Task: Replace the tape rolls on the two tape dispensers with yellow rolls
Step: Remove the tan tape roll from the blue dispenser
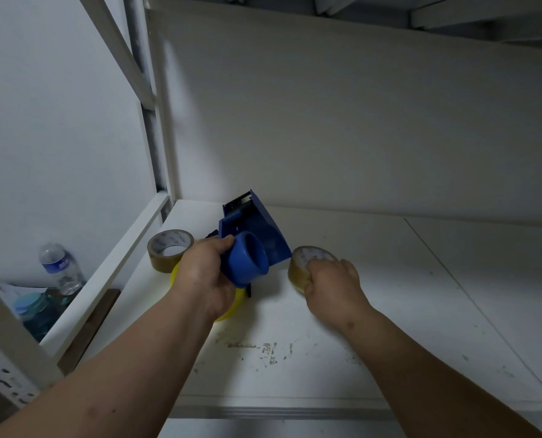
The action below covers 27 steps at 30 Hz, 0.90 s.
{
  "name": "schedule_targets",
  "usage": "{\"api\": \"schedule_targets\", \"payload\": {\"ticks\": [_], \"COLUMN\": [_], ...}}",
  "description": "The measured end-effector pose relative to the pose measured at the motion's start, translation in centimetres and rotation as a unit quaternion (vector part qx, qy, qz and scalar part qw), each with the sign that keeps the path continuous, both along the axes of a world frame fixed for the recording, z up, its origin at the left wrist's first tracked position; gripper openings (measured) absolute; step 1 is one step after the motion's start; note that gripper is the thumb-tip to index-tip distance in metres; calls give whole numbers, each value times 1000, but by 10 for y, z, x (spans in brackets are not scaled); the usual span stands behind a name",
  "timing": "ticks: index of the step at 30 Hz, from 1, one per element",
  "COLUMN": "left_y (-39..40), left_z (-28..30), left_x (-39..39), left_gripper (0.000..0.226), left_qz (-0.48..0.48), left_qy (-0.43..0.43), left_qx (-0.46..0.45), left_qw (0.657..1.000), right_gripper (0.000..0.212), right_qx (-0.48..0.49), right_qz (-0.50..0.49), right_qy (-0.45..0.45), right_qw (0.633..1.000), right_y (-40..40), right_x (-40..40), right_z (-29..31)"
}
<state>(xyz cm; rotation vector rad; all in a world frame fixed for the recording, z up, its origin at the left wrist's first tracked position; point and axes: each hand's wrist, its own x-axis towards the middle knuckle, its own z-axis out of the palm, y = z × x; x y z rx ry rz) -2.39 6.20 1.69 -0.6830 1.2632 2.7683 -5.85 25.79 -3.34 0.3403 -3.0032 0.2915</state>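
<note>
My left hand (pixel 205 271) grips a blue tape dispenser (pixel 250 241) held above the white shelf (pixel 295 358); its round blue hub is bare, with no roll on it. My right hand (pixel 333 284) rests on a clear yellowish tape roll (pixel 301 263) lying on the shelf to the right of the dispenser, fingers wrapped over it. A yellow roll (pixel 231 306) lies mostly hidden under my left hand. A brown tape roll (pixel 168 248) lies flat at the left. Part of a dark object (pixel 212 233) shows behind the dispenser.
The shelf's white back wall rises close behind. A white metal frame post (pixel 156 121) stands at the left. Below left, off the shelf, are a plastic water bottle (pixel 61 268) and a blue-lidded jar (pixel 34 311). Scuff marks (pixel 263 347) show near the shelf's front.
</note>
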Motion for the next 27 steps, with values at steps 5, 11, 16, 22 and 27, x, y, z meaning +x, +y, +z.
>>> {"api": "schedule_targets", "payload": {"ticks": [5, 11, 16, 22, 27], "left_y": [-5, -8, -7, -4, 5], "left_z": [-1, -3, -3, -4, -4], "left_x": [-5, -11, -15, -20, -23], "left_gripper": [27, 29, 36, 32, 20], "left_qz": [12, 11, 8, 0, 5], "left_qy": [3, 12, 15, 15, 21], "left_qx": [-5, -15, -20, -38, -53], "left_qw": [1000, 1000, 1000, 999, 998], "right_gripper": [40, 42, 50, 34, 24], "right_qx": [76, 112, 130, 42, -137], "right_qz": [-2, -24, -52, -68, 16], "right_qy": [49, 89, 68, 36, 94], "right_qw": [996, 989, 988, 996, 986], "right_y": [2, 2, 9, 6, -11], "right_x": [-13, -30, -40, -48, -47], "right_z": [1, -1, -7, -8, 11]}}
